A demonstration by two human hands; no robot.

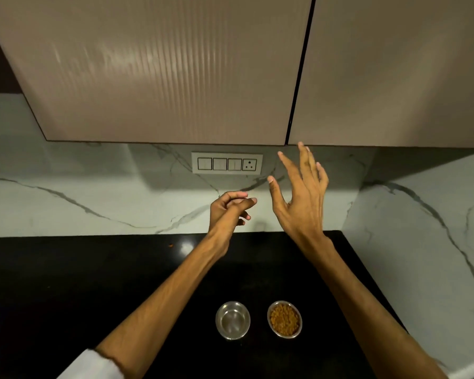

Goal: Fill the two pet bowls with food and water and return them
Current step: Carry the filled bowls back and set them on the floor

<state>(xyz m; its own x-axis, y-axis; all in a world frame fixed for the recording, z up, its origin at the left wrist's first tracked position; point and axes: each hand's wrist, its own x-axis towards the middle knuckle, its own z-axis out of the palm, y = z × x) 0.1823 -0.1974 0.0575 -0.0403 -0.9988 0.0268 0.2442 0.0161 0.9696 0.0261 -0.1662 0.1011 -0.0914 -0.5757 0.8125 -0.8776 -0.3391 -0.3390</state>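
- Low in the frame, two round bowls stand upright side by side on the black desk (66, 283): empty bowl (232, 320) left, food bowl (284, 319) right.
- Right hand (301, 198) is spread wide, holding nothing.
- Left hand (227, 212) is loosely curled, holding nothing.

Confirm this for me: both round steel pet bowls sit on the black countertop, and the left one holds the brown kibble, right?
Not quite. The head view shows the brown kibble in the right round steel bowl; the left round steel bowl holds no kibble. Both do sit on the black countertop.
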